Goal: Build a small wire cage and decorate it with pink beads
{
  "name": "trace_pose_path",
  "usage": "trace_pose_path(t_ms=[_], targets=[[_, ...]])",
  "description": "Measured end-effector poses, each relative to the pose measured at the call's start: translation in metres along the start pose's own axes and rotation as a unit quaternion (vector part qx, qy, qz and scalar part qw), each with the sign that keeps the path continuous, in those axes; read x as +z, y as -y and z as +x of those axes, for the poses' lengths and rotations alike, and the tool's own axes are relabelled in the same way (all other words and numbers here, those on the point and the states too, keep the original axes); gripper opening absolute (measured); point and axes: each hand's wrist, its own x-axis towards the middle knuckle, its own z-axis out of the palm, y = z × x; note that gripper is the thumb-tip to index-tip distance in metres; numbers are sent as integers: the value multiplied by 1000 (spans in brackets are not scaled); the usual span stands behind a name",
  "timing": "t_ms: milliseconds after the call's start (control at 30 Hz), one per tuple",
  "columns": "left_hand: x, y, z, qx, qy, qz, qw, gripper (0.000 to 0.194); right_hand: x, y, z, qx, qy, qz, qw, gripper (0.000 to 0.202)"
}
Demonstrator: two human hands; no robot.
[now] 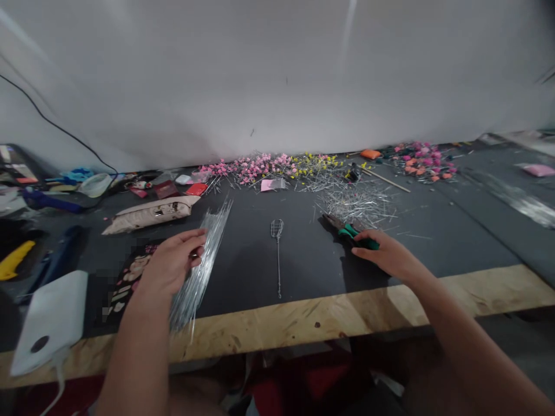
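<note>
My right hand (376,249) is closed on the green handles of a pair of pliers (347,229), whose dark jaws point to the far left, just above the table. At the left edge of a bundle of straight silvery wires (203,266) is my left hand (176,260), its fingers curled together; whether a wire is between them is hidden. Between my hands a small twisted wire piece (278,254) lies on the dark mat, with a cage-like loop at its far end and a tiny ring at the near end.
Along the wall lie pink flower stems (260,167), yellow ones (314,163), magenta and coral ones (425,162), and a heap of short wires (358,205). A beige pouch (151,214), a white power bank (52,323) with a cable and a yellow-handled tool (16,261) are at left.
</note>
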Motion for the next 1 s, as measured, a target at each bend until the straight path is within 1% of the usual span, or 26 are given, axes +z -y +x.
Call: trace_pose_path(t_ms=[33,67,100,133,167,200,233,267,333,400,467,500,567,600,667,767,833,900,933,1000], targets=[[2,-4,-3,-4,22,-52,998,30,1,1,0,6,-22,4,1000,27],[6,-8,-7,-22,64,-153,986,28,1,3,0,8,-51,10,999,27],[11,-13,-11,-46,102,-246,963,28,2,6,0,5,-86,19,996,27],[17,-18,-16,-73,128,-309,939,26,3,9,0,0,-116,35,993,26],[25,-22,-22,-96,147,-351,920,24,4,14,-1,-6,-135,61,989,26],[35,-26,-29,-116,162,-382,903,20,6,21,-3,-6,-141,98,985,26],[45,-30,-36,-126,180,-407,887,16,8,28,-6,10,-122,147,982,27],[56,-33,-45,-136,213,-418,873,11,11,35,-10,31,-88,202,975,28],[78,-38,-63,-154,278,-413,853,8,18,52,-19,40,32,298,953,30],[94,-42,-78,-166,342,-405,832,7,23,67,-29,42,156,348,924,30],[103,-45,-87,-161,365,-404,823,6,25,79,-39,37,268,367,890,31],[105,-46,-89,-158,365,-405,823,5,25,84,-44,25,326,365,872,29],[106,-48,-89,-154,346,-411,829,5,22,90,-51,9,386,352,853,24],[105,-48,-87,-151,331,-417,833,5,20,92,-53,5,394,348,851,21],[103,-48,-82,-135,307,-423,842,7,16,95,-57,-2,390,344,854,19],[97,-46,-73,-81,276,-421,860,13,14,99,-60,-8,390,329,860,18],[90,-45,-66,-62,262,-422,866,13,14,102,-62,-10,393,316,864,18],[79,-44,-59,-77,248,-426,867,11,15,104,-63,-14,393,300,869,17],[73,-45,-56,-88,229,-427,870,8,15,104,-64,-16,392,293,872,17],[60,-44,-48,-95,171,-428,882,3,16,104,-65,-19,395,290,872,18]])
